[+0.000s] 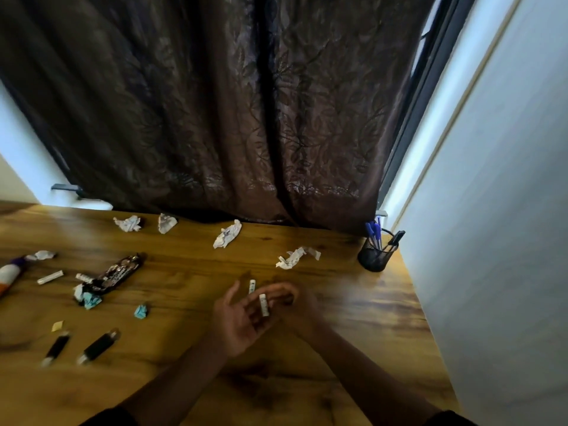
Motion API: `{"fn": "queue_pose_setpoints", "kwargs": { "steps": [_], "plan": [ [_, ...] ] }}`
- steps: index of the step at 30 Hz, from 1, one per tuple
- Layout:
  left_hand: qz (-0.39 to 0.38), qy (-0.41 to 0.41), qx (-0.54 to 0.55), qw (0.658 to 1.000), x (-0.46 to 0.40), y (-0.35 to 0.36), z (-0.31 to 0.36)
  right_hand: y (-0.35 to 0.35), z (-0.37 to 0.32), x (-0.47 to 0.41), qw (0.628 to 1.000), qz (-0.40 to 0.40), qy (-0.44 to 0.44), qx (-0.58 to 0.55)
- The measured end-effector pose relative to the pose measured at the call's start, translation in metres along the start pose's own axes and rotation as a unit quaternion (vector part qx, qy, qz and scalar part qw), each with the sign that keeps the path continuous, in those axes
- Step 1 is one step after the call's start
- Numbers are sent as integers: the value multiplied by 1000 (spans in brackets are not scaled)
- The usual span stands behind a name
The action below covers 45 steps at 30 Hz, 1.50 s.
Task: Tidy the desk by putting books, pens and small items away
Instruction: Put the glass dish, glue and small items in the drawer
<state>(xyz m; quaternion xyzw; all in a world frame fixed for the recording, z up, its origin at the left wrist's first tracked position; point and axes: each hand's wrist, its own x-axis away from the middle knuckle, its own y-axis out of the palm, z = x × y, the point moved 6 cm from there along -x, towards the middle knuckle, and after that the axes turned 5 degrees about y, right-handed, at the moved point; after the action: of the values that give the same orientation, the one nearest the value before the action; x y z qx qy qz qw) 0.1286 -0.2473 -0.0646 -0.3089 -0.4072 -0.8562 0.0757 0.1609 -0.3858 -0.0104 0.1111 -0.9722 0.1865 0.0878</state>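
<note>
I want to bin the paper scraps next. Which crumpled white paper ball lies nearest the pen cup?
The long, stretched-out paper ball just left of the black mesh pen cup. The other white ones sit farther left, along the curtain edge.

Four white paper wads along the back (two teal), two black markers.

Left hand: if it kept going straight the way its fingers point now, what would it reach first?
The left hand points up and to the right, at the small white piece the right hand holds. Beyond that lies a crumpled paper, though depth is unclear.
</note>
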Motion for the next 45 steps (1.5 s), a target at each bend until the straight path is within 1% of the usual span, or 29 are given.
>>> {"fn": "queue_pose_setpoints", "kwargs": {
  "steps": [2, 6, 9, 11, 15, 18, 20, 21, 23, 25, 28, 32, 37, 39, 42, 45],
  "plan": [
    [12, 7, 29, 1000, 6, -17, 10, 9, -2, -4, 1000, -7, 9, 26],
    [39, 28, 12, 999, 17, -48, 28, 26, -12, -22, 989, -17, -23, 146],
    [45, 33, 3, 998, 30, -62, 40, 47, -16, -41, 964, -44, -45, 259],
    [60, 37, 5, 998, 38, -74, 49, 64, -14, -54, 949, -55, -43, 308],
    [76, 40, 15, 996, 52, -99, 61, 85, -9, -73, 914, -26, -50, 402],
    [86, 43, 36, 995, 60, -117, 67, 94, -11, -81, 900, -12, -40, 434],
    [89, 43, 47, 994, 65, -125, 70, 100, -16, -82, 906, -13, -33, 423],
    [87, 44, 55, 994, 66, -127, 72, 104, -20, -81, 917, -17, -30, 397],
    [79, 48, 78, 993, 68, -129, 78, 120, -33, -77, 949, -38, -31, 312],
    [79, 50, 102, 990, 71, -130, 82, 142, -49, -63, 968, -76, -42, 235],
    [80, 52, 122, 988, 74, -129, 88, 178, -69, -38, 973, -128, -76, 174],
    [75, 51, 145, 985, 78, -132, 95, 207, -81, -16, 954, -125, -145, 230],
    [55, 44, 157, 985, 84, -142, 105, 230, -86, -8, 929, -147, -188, 284],
    [44, 50, 157, 985, 86, -150, 110, 235, -92, -9, 930, -138, -193, 279],
    [27, 65, 145, 987, 89, -166, 118, 242, -104, -18, 943, -102, -184, 257],
    [32, 64, 173, 982, 94, -184, 127, 251, -111, -32, 949, -76, -174, 250]
  ]
}}
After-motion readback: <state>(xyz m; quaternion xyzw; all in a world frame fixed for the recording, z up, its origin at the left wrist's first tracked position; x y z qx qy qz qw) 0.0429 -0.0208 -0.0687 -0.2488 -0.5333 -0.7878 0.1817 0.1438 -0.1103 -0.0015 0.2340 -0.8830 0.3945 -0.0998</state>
